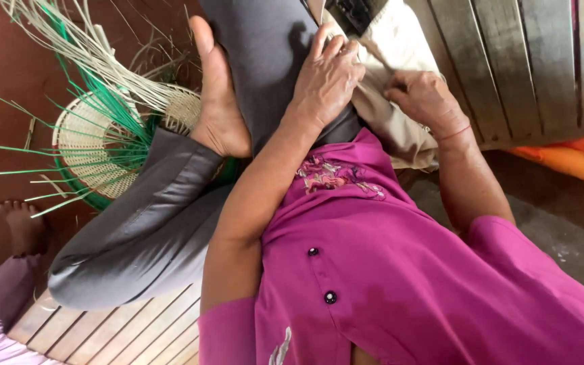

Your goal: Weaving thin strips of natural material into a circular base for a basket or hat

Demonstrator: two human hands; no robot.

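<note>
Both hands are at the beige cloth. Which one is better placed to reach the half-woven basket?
Probably left. The left hand lies nearer the basket, which sits on that side past the foot. The right hand is farther away, its fingers bunching the beige cloth.

Soft, even daylight; no hard glare. Left hand (326, 78) threw a faint shadow onto the grey trousers (265, 47), suggesting light from the right. Magenta blouse (400, 270) was strongly saturated, mildly bright across its folds. Wooden planks (508, 61) upper right showed a dull sheen. Lower left corner sat dimmer. Focus was fair at centre; basket strands (96, 88) looked slightly soft. Wide-angle stretch showed toward the edges.
</note>
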